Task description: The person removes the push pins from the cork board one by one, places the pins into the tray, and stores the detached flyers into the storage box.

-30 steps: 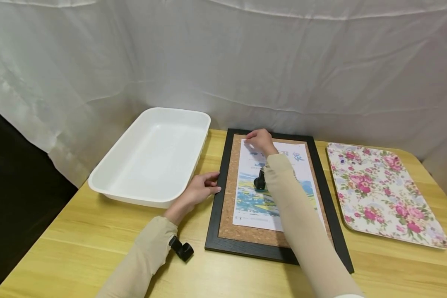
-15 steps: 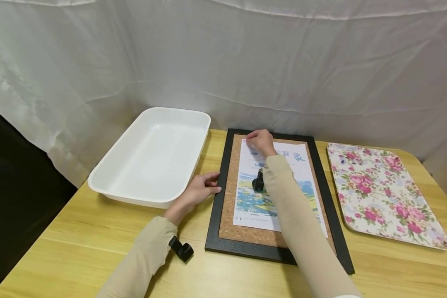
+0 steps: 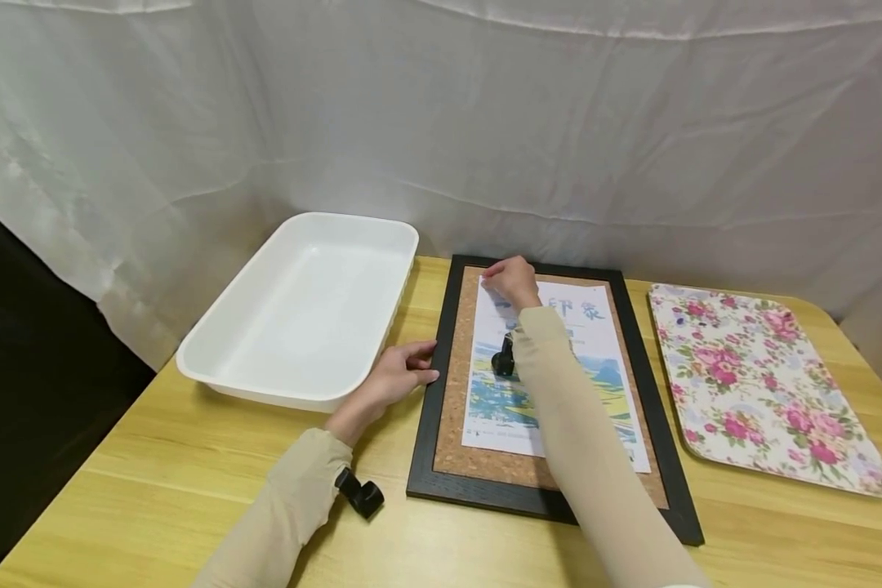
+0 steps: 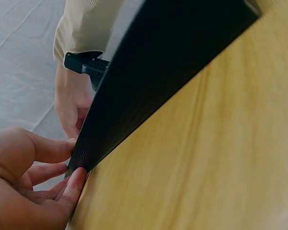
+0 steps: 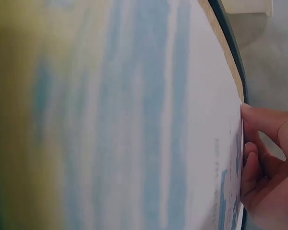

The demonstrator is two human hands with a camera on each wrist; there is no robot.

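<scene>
A corkboard (image 3: 485, 459) in a black frame lies on the wooden table in the head view. On its cork is a white poster (image 3: 485, 351) with blue and yellow artwork. My left hand (image 3: 393, 376) rests its thumb and fingertips against the frame's left outer side. At the poster's top left corner, my right hand (image 3: 513, 282) has its fingers bent, with the fingertips together on the paper. In the right wrist view, the right fingers (image 5: 259, 120) meet that corner; whether a pin is under them is hidden. A tiny reddish dot marks the poster's top right corner.
Left of the board stands a deep white plastic tray (image 3: 301, 310). A flower-patterned tray (image 3: 764, 384) lies to its right, with small blue specks near its top left, too small to identify. A pale curtain (image 3: 559, 131) hangs behind the table.
My right wrist and forearm have shifted slightly left, uncovering more of the poster's lettering and lower right. The right fingertips stay at the corner. My left hand holds its place against the frame.
</scene>
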